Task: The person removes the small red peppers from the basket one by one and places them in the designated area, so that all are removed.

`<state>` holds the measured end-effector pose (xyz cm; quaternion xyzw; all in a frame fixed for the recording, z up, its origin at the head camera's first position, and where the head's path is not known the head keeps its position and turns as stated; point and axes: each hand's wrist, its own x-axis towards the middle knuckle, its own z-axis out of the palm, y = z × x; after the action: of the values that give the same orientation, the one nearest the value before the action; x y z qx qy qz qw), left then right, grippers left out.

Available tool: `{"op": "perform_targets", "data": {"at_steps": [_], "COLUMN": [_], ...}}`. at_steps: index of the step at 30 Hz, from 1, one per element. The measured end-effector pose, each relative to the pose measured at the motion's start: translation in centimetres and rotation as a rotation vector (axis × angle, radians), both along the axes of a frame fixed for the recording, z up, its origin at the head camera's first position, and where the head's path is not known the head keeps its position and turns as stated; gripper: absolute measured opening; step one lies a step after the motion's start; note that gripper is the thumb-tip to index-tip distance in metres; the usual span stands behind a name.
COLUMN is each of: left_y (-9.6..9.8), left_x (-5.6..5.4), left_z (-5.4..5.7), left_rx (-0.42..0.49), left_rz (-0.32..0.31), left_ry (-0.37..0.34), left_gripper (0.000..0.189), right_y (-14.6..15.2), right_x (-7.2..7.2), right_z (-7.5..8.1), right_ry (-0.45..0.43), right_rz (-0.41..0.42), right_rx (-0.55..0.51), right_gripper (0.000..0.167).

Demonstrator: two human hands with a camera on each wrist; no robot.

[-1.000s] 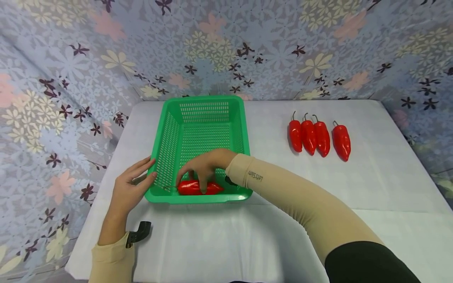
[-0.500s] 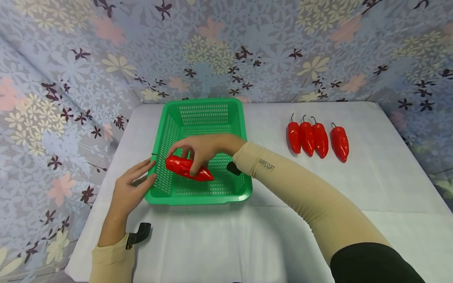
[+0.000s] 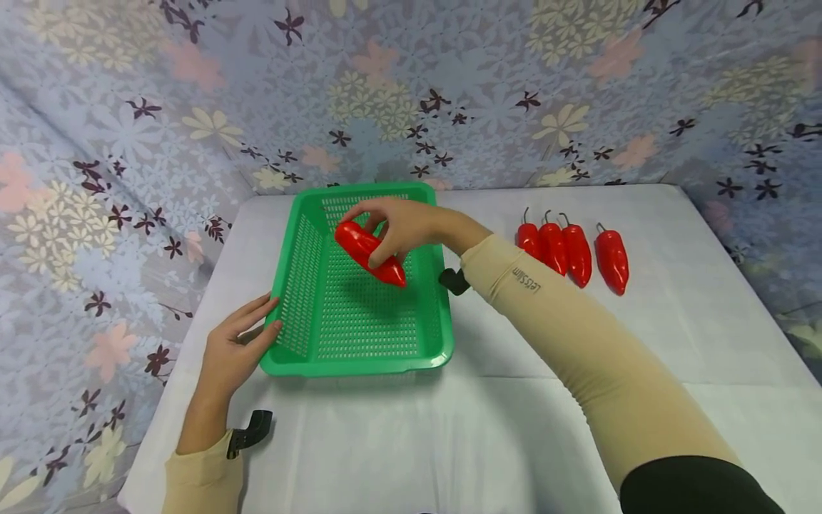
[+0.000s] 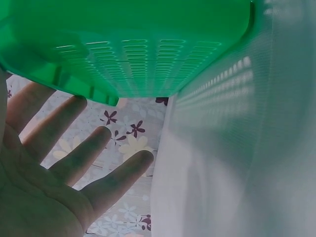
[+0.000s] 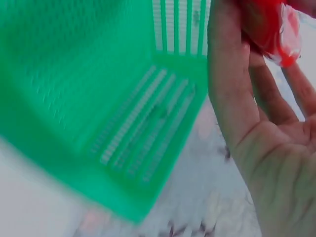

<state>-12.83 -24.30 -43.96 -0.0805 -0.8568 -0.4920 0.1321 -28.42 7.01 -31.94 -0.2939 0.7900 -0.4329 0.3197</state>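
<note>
My right hand (image 3: 407, 225) pinches a shiny red chili pepper (image 3: 359, 245) between thumb and fingers, above the green basket (image 3: 366, 368). The pepper is tilted, its pointed end toward the lower right; its stem does not show. In the right wrist view, part of the red pepper (image 5: 269, 29) appears between the fingers, slightly blurred. My left hand (image 3: 237, 350) touches the basket's left rim with fairly straight fingers. From the left wrist view, that hand (image 4: 69, 158) has its fingers spread below the basket's rim, and the basket's slotted wall (image 4: 148, 54) is close by.
Several red peppers lie on the white-covered table (image 3: 514, 428) at the right: a group partly hidden by my right sleeve, and a single pepper (image 3: 612, 260) just right of it. Flowered cloth (image 3: 385, 86) rises behind the table and at both sides.
The pepper has risen from the near end of the basket's floor and moved away from me, tilting, in my right hand. My left hand stays at the rim.
</note>
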Motion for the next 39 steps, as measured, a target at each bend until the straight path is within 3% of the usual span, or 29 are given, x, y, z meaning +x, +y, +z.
{"op": "perform_targets", "data": {"at_steps": [6, 14, 20, 27, 35, 39], "left_y": [-0.8, -1.4, -1.5, -1.3, -1.2, -1.0], "left_x": [0.4, 0.6, 0.8, 1.2, 1.3, 1.4], "left_z": [0.1, 0.1, 0.2, 0.3, 0.4, 0.3], "left_rx": [-0.012, -0.029, -0.013, 0.014, -0.019, -0.029], "left_rz": [0.018, 0.047, 0.041, 0.023, 0.027, 0.018], "left_ry": [0.012, 0.000, 0.008, 0.012, 0.011, 0.002], "left_gripper": [0.040, 0.039, 0.040, 0.040, 0.040, 0.040], "right_y": [4.4, 10.9, 13.1, 14.0, 14.3, 14.1], "right_x": [-1.5, -2.6, -2.7, -2.6, -2.0, -1.2], "right_z": [1.2, 1.9, 1.7, -0.9, -5.9, -7.4], "right_ry": [0.002, 0.019, -0.010, -0.012, 0.008, 0.014], "right_rz": [-0.200, -0.477, -0.581, -0.643, -0.653, -0.653], "right_rx": [0.000, 0.134, 0.160, 0.217, 0.428, 0.477], "right_gripper": [0.075, 0.084, 0.086, 0.086, 0.083, 0.083]}}
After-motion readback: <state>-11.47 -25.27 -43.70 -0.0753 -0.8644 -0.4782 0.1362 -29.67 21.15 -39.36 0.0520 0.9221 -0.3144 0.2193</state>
